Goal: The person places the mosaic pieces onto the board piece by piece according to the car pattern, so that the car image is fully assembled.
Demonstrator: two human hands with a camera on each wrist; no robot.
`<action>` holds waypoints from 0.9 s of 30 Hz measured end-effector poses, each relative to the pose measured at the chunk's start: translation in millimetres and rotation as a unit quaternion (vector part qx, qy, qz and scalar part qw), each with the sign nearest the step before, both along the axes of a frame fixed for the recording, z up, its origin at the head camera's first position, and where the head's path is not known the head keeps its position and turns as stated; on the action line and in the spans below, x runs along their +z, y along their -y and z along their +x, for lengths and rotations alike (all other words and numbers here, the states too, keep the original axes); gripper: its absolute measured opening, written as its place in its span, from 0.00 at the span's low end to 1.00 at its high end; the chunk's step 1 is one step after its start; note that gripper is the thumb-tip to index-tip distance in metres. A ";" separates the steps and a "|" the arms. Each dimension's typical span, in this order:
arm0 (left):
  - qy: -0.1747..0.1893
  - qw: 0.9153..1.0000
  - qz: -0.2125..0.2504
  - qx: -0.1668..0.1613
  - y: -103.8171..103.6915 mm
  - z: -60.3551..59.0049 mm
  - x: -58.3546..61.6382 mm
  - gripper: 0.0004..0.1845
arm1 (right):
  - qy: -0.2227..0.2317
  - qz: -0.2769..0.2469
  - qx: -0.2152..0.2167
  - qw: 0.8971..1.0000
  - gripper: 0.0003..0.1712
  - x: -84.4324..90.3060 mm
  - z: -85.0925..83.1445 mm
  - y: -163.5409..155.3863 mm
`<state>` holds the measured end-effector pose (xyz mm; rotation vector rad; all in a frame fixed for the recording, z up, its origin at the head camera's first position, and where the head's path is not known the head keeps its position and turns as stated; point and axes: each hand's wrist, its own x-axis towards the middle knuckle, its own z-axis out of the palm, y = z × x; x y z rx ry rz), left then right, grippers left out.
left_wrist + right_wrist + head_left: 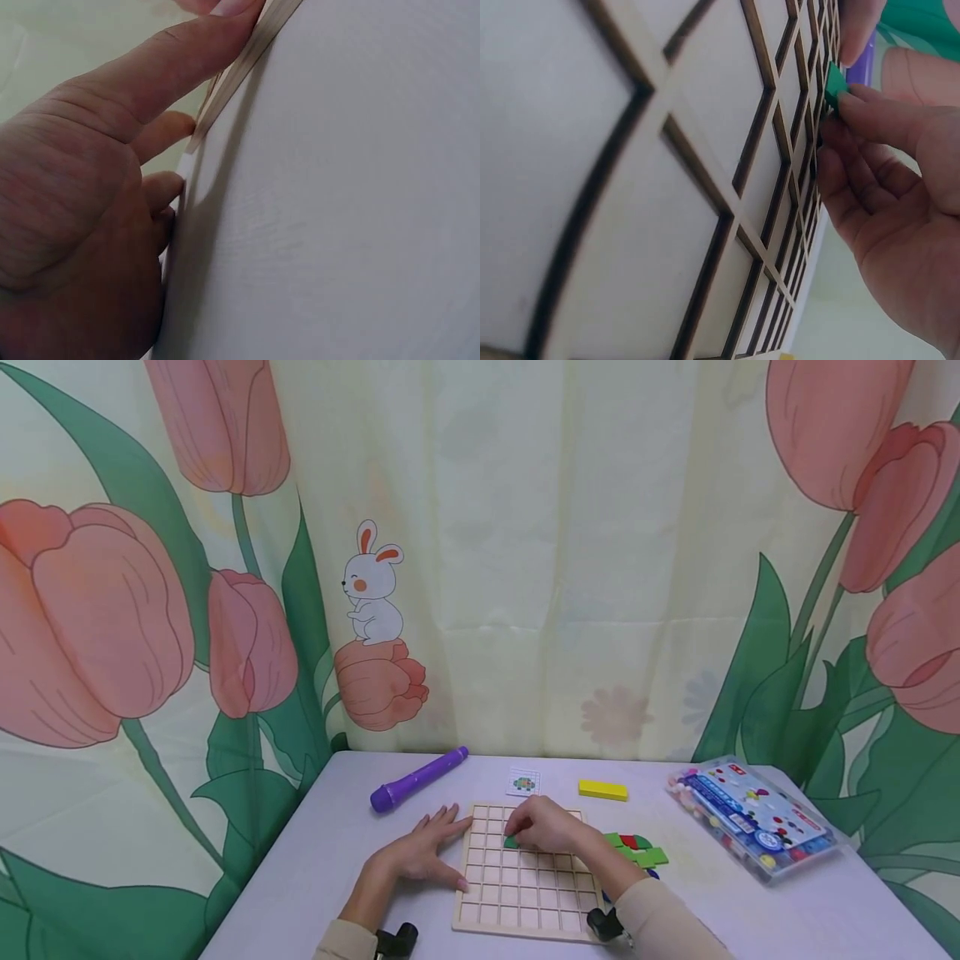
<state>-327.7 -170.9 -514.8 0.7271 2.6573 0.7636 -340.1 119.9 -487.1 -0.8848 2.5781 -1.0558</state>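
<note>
Tulip curtain hanging behind a pale table (315, 860), where two hands are working at a grid board (525, 893).

Near the board's far edge, the right hand (546, 827) is pinching a small green tile (512, 842) by its edges and lowering it toward a cell, while the left hand (420, 856) is lying flat with relaxed fingers (169, 52) against the board's left edge, bracing it. The tile is looking light, stiff and smooth, so a fingertip pinch on opposite edges seems the best hold. More tiles (637, 850) are lying at the board's right; a purple marker (418, 779), card (523, 782), yellow block (602, 790) and box (753, 817) are sitting along the far edge.
</note>
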 end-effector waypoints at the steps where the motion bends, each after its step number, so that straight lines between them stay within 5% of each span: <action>1: -0.003 1.000 -0.003 -0.001 1.5 -0.1 0.2 0.59 | -0.001 0.003 0.002 1.000 0.09 -0.2 0.2 0.3; 18: 0.010 1.000 -0.008 -0.002 5.6 -1.2 0.8 0.59 | -0.034 0.023 -0.042 0.998 0.12 3.2 9.2 -12.1; 27: 0.007 1.000 -0.010 -0.007 6.9 -0.1 2.0 0.60 | -0.042 -0.028 -0.166 0.985 0.16 12.8 27.4 -45.1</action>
